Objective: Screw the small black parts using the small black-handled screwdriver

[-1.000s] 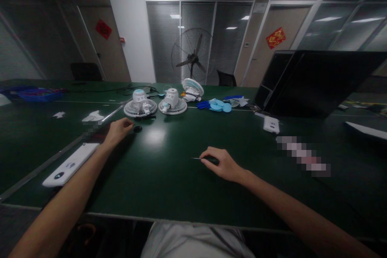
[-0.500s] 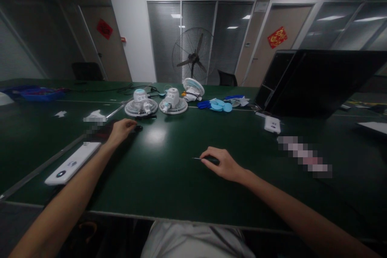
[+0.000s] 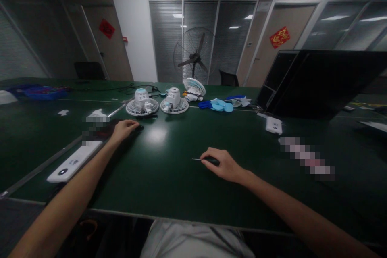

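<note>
My right hand is closed around a screwdriver with a dark handle, its thin metal shaft pointing left just above the green table. Farther left, my left hand has its fingers pressed together at a small black object; whether it grips that object is hard to tell. Behind that hand lie two white fan units, a left one and a middle one, with grilles face down. A third fan head leans tilted to their right.
Light-blue fan blades lie beside blue gloves. A white device and a large black monitor stand right. A long white device lies by my left forearm. A blue tray is far left.
The whole view has shifted slightly. Both hands hold nearly the same poses and places over the table.
</note>
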`<state>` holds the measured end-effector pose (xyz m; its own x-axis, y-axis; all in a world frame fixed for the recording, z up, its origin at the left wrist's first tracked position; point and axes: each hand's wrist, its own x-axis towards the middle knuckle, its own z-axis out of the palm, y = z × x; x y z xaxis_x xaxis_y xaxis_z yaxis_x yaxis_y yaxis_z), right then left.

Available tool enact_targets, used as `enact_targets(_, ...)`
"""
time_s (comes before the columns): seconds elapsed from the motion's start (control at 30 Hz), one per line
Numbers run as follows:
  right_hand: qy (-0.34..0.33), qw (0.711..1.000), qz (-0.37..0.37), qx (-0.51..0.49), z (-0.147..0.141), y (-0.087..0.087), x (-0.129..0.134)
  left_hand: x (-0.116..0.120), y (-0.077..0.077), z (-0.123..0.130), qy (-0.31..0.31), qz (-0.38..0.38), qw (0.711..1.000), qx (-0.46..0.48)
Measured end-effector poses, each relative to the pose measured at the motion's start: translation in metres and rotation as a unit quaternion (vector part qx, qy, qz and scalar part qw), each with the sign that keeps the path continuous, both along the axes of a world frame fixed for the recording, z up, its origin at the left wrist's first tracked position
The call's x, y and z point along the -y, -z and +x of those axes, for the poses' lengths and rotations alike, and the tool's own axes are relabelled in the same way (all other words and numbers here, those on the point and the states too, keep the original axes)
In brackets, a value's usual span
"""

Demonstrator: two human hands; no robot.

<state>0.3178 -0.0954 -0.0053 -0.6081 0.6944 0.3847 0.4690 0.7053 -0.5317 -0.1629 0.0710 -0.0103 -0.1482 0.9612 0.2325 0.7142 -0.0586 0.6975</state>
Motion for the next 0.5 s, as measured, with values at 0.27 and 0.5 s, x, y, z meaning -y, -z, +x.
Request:
enact_targets(0.27,-0.004,1.000,0.002,0.000,0.0000,0.0009,-0.0005,-0.0053,0.0095,-0.0021,-0.045,-0.013,0.998,0.041)
enact_targets(0.5,-0.002,1.000,0.001,0.004,-0.0001,0.0001,-0.0001,-0.0058,0.0098,-0.0006,-0.021,-0.008,0.997,0.074)
